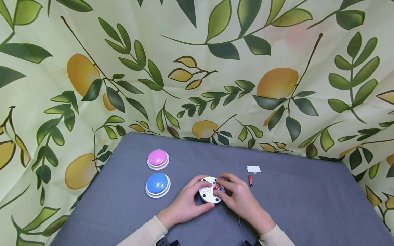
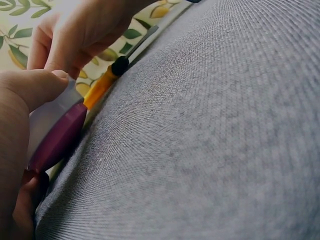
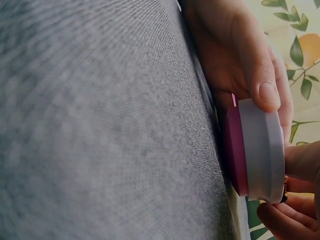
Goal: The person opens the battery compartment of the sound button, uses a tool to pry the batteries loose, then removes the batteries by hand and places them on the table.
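Note:
A round push button [image 1: 207, 194] lies upside down, its white base with black feet facing up. Its magenta dome [image 3: 233, 150] points down toward the cloth in the right wrist view. My left hand [image 1: 192, 201] grips this button by the rim, thumb at the near side and fingers at the far side. Over the battery compartment, my right hand [image 1: 238, 194] pinches a red battery [image 1: 216, 186] between thumb and fingers, partly hidden by them. A screwdriver [image 2: 102, 85] with a yellow and black handle lies just beyond the button in the left wrist view.
On the grey-covered table [image 1: 123, 212], a pink-domed button [image 1: 157, 157] and a blue-domed button [image 1: 157, 183] stand at left. A loose red battery [image 1: 250, 181] and a white battery cover [image 1: 253, 169] lie at right. Behind hangs a leaf-patterned cloth [image 1: 147, 112].

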`<state>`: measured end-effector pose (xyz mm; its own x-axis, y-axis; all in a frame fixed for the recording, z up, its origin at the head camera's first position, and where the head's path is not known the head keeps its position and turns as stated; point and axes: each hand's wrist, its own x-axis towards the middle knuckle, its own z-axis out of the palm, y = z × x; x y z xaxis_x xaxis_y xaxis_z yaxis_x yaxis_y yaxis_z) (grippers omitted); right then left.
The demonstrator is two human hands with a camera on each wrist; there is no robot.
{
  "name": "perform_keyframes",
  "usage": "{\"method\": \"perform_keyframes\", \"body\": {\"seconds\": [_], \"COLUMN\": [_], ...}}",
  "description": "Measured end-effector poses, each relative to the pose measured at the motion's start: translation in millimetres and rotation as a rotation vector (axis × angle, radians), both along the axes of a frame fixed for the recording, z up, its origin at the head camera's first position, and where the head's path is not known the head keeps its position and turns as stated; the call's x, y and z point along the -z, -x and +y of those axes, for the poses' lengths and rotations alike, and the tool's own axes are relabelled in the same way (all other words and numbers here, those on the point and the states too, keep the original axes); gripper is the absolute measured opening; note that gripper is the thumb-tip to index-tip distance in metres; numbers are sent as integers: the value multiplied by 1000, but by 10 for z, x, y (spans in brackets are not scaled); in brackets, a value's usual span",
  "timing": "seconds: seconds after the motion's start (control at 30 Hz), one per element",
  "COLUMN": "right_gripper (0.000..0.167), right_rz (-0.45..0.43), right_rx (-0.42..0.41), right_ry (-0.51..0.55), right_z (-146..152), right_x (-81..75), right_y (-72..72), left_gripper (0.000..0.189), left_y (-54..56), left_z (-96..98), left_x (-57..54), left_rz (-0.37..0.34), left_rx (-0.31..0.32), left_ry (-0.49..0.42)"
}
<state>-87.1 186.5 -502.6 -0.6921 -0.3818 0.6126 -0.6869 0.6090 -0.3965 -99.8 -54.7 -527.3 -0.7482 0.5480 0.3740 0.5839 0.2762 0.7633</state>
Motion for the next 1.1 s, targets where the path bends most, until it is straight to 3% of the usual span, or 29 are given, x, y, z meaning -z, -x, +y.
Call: {"method": "perform_keyframes", "body": {"seconds": [0.43,0.73,1.1], "right_gripper": [33,35,43], "right_rz": [-10,-133,-26], "right_rx": [31,40,48], "right_ry": [27,70,115], "right_z": [-20,146,534], "right_x": [2,-51,67], "right_y": [12,-10,62], "left_gripper": [50,51,51], "left_y": [-2,-12,-12], "left_z": [-9,10,27], "left_x": [-11,-13,23], "left_rz": [1,-11,20], "left_rx": [7,11,-3], "left_ry": [-19,-31,-30]}}
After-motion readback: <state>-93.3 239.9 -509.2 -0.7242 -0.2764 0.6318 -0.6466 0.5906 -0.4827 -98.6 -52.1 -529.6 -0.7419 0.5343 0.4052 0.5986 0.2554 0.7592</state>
